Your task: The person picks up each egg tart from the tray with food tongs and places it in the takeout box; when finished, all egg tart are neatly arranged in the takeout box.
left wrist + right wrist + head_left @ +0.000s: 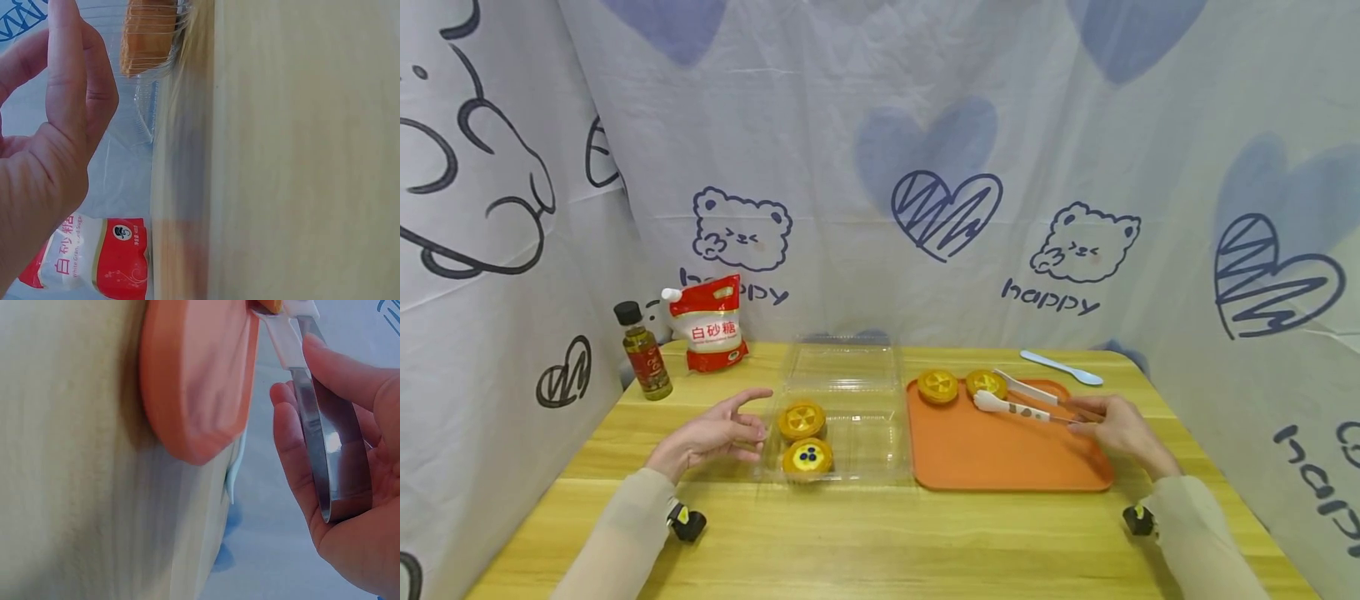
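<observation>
My right hand (1112,427) holds a pair of metal tongs (340,456) with white tips, thumb on one arm and fingers on the other. In the head view the tips of the tongs lie around an egg tart (985,382) on the orange tray (1015,458). A second tart (937,386) sits to its left on the tray. My left hand (722,432) hovers with fingers loosely bent, holding nothing, beside the clear plastic box (872,442). Inside the box's left side are a tart with a yellow top (802,419) and one with dark berries (808,456).
The box's lid (842,367) stands raised at the back. A red and white sugar bag (711,325) and an oil bottle (645,354) stand at the back left. A pale blue spoon (1060,367) lies behind the tray. Printed cloth (835,250) hangs around the table.
</observation>
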`<state>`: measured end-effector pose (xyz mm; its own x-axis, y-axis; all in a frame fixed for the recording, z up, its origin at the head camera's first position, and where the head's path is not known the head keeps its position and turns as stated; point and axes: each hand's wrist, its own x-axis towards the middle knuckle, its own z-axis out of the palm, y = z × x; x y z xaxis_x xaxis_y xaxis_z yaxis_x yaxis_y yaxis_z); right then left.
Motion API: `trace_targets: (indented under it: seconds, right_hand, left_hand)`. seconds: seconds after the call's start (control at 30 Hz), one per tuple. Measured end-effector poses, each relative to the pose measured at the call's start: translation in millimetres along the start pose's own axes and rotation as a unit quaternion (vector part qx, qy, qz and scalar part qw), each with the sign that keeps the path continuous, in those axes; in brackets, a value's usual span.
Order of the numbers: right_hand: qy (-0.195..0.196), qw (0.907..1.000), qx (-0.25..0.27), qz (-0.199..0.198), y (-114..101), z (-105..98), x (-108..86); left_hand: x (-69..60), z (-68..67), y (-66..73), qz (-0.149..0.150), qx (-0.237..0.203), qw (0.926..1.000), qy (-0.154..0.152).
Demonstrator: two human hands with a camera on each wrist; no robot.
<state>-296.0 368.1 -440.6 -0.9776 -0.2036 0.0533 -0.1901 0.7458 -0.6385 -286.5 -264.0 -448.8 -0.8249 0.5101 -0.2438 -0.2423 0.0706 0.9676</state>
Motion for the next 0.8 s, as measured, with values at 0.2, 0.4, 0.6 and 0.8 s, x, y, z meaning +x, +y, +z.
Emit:
trace_targets:
  seconds: [0.2, 0.4, 0.6, 0.8]
  right_hand:
    - [0.012, 0.9999, -0.009, -0.001, -1.0, 1.7, -2.4]
    - [0.012, 0.9999, 0.001, 0.003, -2.8, -0.3, -5.8]
    - [0.007, 0.9998, 0.015, 0.008, -6.7, -1.4, -7.0]
    - [0.008, 0.9998, 0.018, -0.001, -12.6, -0.9, -7.6]
  left_hand:
    - [-1.0, 1.2, 2.0, 0.0, -0.003, 1.0, -0.002]
    - [-2.2, 2.2, 2.9, -0.003, 0.0, 1.0, -0.004]
    - [-2.0, 2.5, 3.2, 0.001, -0.004, 1.0, -0.007]
    - [-1.8, 2.0, 1.3, 0.002, -0.005, 1.0, -0.005]
